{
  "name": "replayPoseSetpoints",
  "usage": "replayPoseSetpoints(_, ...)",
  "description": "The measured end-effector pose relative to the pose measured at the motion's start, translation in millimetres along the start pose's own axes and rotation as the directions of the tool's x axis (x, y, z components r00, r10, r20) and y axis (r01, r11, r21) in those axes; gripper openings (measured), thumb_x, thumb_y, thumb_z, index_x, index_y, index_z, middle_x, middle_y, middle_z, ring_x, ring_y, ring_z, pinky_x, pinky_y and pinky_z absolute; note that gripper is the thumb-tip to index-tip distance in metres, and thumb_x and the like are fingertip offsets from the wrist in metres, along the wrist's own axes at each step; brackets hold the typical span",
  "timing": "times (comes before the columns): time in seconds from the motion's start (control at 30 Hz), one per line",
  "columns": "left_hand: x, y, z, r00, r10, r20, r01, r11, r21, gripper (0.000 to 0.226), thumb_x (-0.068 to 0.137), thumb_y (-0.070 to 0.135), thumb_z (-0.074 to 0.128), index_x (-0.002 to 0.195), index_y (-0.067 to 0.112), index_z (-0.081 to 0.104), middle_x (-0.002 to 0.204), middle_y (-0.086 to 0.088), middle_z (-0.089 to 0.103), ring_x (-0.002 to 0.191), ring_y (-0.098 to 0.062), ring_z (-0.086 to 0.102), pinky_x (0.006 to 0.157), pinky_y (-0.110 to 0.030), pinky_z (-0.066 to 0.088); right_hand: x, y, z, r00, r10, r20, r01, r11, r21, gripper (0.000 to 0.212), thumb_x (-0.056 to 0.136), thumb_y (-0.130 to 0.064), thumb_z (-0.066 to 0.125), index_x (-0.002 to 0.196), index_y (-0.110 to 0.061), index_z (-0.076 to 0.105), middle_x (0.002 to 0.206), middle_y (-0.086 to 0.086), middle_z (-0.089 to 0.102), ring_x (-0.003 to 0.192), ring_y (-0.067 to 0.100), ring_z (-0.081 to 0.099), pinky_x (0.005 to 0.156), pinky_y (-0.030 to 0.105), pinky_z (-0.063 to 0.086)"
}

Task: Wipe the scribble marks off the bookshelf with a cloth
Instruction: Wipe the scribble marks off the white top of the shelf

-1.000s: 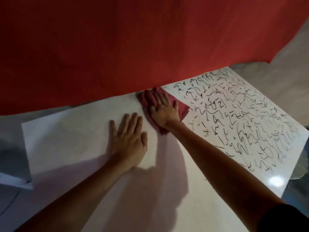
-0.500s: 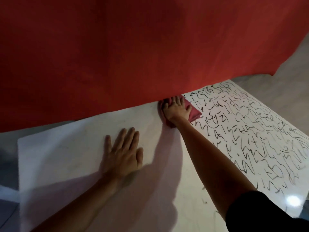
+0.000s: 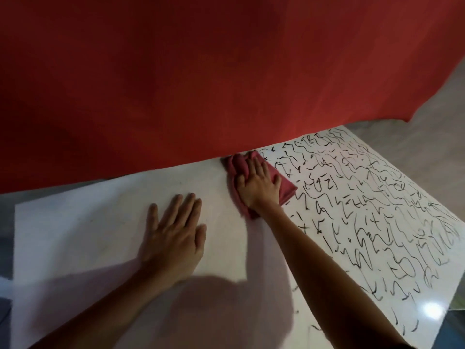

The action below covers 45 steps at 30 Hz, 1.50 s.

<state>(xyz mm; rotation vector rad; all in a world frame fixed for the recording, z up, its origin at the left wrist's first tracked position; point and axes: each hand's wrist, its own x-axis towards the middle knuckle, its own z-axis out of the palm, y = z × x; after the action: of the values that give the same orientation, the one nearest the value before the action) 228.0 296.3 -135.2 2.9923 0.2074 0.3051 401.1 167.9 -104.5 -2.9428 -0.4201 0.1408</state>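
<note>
The bookshelf's white top (image 3: 100, 222) stretches across the view. Black scribble marks (image 3: 377, 210) cover its right half, while the left half is bare white. A dark pink cloth (image 3: 284, 187) lies at the border between the two, close to the back edge. My right hand (image 3: 259, 185) presses flat on the cloth with straight fingers. My left hand (image 3: 176, 238) rests flat on the bare white part, fingers spread, a little left of the cloth.
A red wall (image 3: 226, 71) rises directly behind the shelf top. Grey floor (image 3: 427, 127) shows past the right back corner. A bright light reflection (image 3: 432, 311) sits near the front right edge. My shadow darkens the near part of the surface.
My right hand slid the cloth toward the back edge and then a little nearer again. The left hand stayed flat in place. The camera shifted slightly.
</note>
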Motion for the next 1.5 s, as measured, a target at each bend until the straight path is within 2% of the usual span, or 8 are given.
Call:
replayPoseSetpoints(0.23,5,-2,2,0.999,-0.018,0.038,0.016,0.999,0.048,0.055,0.090,0.037,0.031,0.121,0.008,0.066,0.127,-0.007,0.063,0.114,-0.030,0.061,0.088,-0.068,0.040,48,-3,-3,0.991,0.134,-0.007,-0.134,0.990,0.047,0.063,0.097,-0.040,0.022,0.154,-0.016,0.007,0.161,0.001,0.001,0.148,0.020,-0.005,0.116,0.055,-0.003)
replayPoseSetpoints(0.47,-2,1,-4,0.999,-0.019,0.035,0.020,1.000,-0.010,0.059,0.087,0.037,0.031,0.126,0.005,0.062,0.134,-0.009,0.058,0.123,-0.030,0.056,0.100,-0.061,0.031,-129,6,9,0.997,-0.065,0.039,0.064,0.998,0.023,0.075,0.084,-0.052,-0.004,0.153,-0.026,0.002,0.160,-0.009,-0.007,0.147,0.015,-0.008,0.115,0.047,-0.006)
replayPoseSetpoints(0.57,-1,2,-4,1.000,-0.021,0.009,0.021,0.999,-0.032,0.059,0.087,0.036,0.032,0.125,0.003,0.063,0.132,-0.011,0.059,0.121,-0.032,0.057,0.100,-0.063,0.032,-192,14,13,0.994,-0.092,-0.054,0.089,0.995,-0.052,0.071,0.086,-0.049,0.009,0.150,-0.023,0.027,0.157,-0.006,0.017,0.146,0.020,0.016,0.111,0.047,0.008)
replayPoseSetpoints(0.7,0,2,-4,1.000,-0.007,-0.001,0.007,0.999,-0.041,0.059,0.087,0.035,0.031,0.126,0.002,0.061,0.132,-0.013,0.058,0.121,-0.034,0.056,0.101,-0.061,0.028,-167,19,8,0.998,-0.045,0.042,0.046,0.998,-0.030,0.085,0.072,-0.055,-0.012,0.152,-0.026,-0.002,0.150,-0.015,-0.019,0.142,0.010,-0.020,0.115,0.042,-0.008)
replayPoseSetpoints(0.87,1,1,-3,0.998,-0.008,0.059,0.008,1.000,0.003,0.061,0.088,0.038,0.027,0.128,0.005,0.060,0.136,-0.009,0.056,0.125,-0.030,0.053,0.104,-0.055,0.021,-77,28,-2,0.993,0.118,-0.007,-0.118,0.993,-0.001,0.065,0.094,-0.047,0.015,0.154,-0.024,0.004,0.161,-0.005,-0.003,0.148,0.016,-0.005,0.117,0.051,-0.001)
replayPoseSetpoints(1.07,1,2,-11,0.985,-0.046,0.164,0.045,0.999,0.012,0.070,0.089,0.044,-0.002,0.154,0.020,0.008,0.161,0.005,0.002,0.148,-0.016,-0.001,0.114,-0.049,-0.006,-104,21,6,0.985,0.175,0.008,-0.175,0.984,0.029,0.065,0.096,-0.047,0.015,0.153,-0.021,0.002,0.161,-0.002,-0.004,0.148,0.017,-0.007,0.116,0.050,-0.004)
replayPoseSetpoints(1.3,0,4,-19,0.978,-0.038,0.203,0.032,0.999,0.035,0.059,0.099,0.040,0.004,0.154,0.019,0.004,0.161,0.003,-0.003,0.148,-0.017,-0.004,0.115,-0.052,0.000,-246,16,21,0.993,0.108,-0.058,-0.108,0.994,0.003,0.080,0.079,-0.054,-0.006,0.153,-0.025,0.007,0.156,-0.011,-0.007,0.141,0.013,-0.018,0.112,0.042,-0.010)
replayPoseSetpoints(1.5,-1,3,-19,0.979,-0.033,0.199,0.030,0.999,0.021,0.073,0.085,0.042,-0.002,0.154,0.018,0.007,0.161,0.002,0.001,0.149,-0.019,-0.001,0.115,-0.053,0.000,-185,33,5,0.994,0.109,-0.018,-0.110,0.993,-0.034,0.089,0.069,-0.056,-0.013,0.153,-0.028,0.000,0.157,-0.013,-0.014,0.144,0.010,-0.018,0.116,0.047,-0.003)
